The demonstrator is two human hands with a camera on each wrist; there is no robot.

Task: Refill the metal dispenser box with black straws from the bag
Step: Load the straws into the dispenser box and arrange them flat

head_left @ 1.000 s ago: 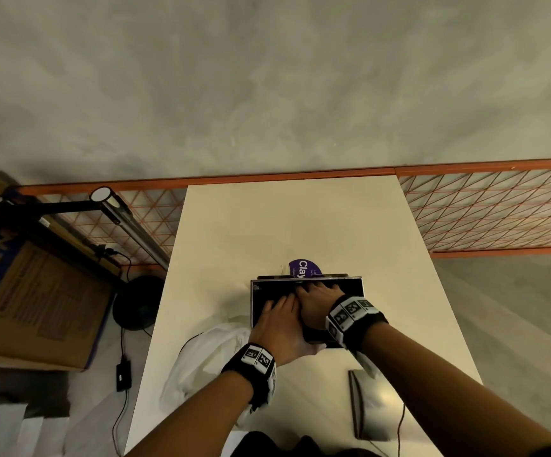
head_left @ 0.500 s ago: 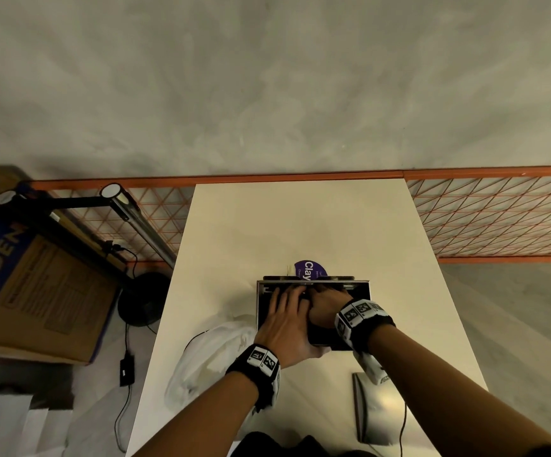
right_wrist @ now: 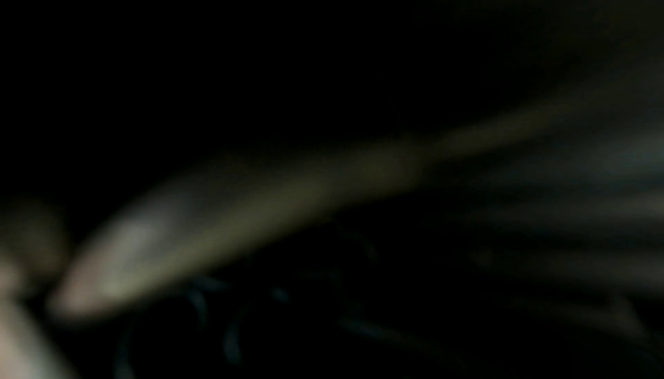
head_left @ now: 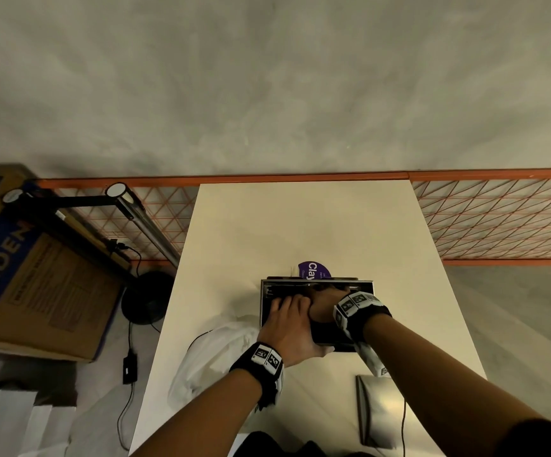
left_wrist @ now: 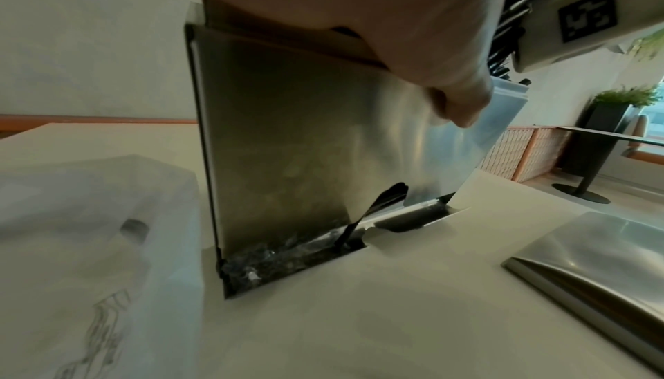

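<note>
The box [head_left: 317, 311] stands mid-table, lid [head_left: 379, 410] near-right, bag [head_left: 208, 361] near-left. The left hand [head_left: 287, 328] lies spread on the straws [head_left: 328, 331] inside. The right hand [head_left: 325, 305] reaches in beside it; its grip cannot be told. Risk: uneven pressing may cross the straws and jam the bottom slot [left_wrist: 298, 254].

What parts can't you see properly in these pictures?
- Inside of the metal dispenser box, head view: both hands cover it, so how full it is stays unknown.
- Right hand fingers: hidden inside the box; the right wrist view is dark and blurred.
- Purple label, head view: cut off by the box.
</note>
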